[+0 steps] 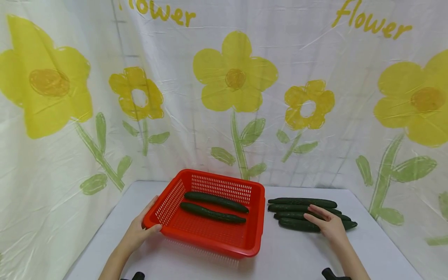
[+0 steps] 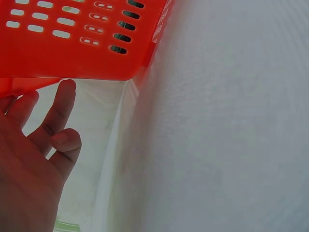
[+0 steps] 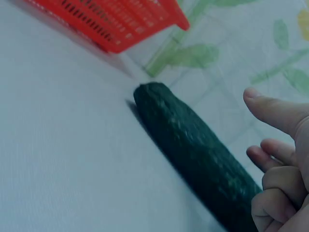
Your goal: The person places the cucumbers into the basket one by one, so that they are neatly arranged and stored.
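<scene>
A red plastic basket (image 1: 210,243) with slotted walls stands on the left half of the table. Inside it lie two dark green cucumbers (image 1: 217,200), side by side. My left hand (image 1: 138,229) holds the basket's near left corner, thumb by the rim and fingers along the outside; the left wrist view has the fingers (image 2: 60,106) just below the red rim. To the right of the basket, several cucumbers (image 1: 302,202) lie in a row. Over them hovers my right hand (image 1: 329,225), fingers spread and gripping nothing. One cucumber (image 3: 188,145) shows close beside it in the right wrist view.
A white-covered table (image 1: 290,256) bears everything. Behind and at both sides hangs a pale curtain (image 1: 182,136) printed with yellow flowers. A narrow strip of table separates the basket from the cucumber row.
</scene>
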Motion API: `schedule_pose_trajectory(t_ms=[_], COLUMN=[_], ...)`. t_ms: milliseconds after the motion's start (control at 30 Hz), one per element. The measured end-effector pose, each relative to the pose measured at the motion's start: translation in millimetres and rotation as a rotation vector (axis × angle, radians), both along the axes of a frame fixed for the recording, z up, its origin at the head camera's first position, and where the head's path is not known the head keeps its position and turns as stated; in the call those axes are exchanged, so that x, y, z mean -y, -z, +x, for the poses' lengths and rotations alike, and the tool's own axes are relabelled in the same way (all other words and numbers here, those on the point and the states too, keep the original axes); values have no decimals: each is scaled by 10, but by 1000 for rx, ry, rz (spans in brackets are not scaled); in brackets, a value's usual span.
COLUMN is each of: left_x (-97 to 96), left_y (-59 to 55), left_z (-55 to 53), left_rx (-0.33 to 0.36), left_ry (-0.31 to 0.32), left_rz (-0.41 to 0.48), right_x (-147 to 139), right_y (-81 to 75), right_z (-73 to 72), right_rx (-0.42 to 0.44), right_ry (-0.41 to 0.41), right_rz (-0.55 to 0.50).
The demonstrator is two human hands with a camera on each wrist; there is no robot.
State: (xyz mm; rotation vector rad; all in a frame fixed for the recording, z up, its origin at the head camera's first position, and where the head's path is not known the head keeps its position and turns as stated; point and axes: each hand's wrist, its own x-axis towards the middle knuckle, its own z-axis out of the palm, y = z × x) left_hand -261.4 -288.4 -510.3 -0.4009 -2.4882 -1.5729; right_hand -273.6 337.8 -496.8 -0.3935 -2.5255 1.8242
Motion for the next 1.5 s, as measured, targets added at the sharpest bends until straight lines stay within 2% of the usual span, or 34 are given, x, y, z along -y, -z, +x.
schedule_pose_trajectory(t_ms=[200,500,633,867,1033,1200,1367,1500], left_x=[-11,-53,-59,-32,-27,-23,-19,-11], left_y=[-12,29,34,21,23,0,-10,-7], left_z=[13,13,13,0,2,9,16,16], left_rx=[6,11,9,-5,-13,-1,13,15], left_ry=[-3,0,0,-1,3,-6,-4,-2], left_rz=[5,23,29,35,39,22,26,24], right_x=[-157,-368,-441,-469,-466,-475,-499,-497], right_y=[111,239,306,334,331,323,323,341], right_z=[40,108,117,39,15,44,70,77], right_rx=[-33,-179,-253,-359,-349,-279,-220,-225], right_ry=[-9,-33,-45,-98,-113,-131,-163,-167], right_rz=[127,376,451,455,495,534,523,536])
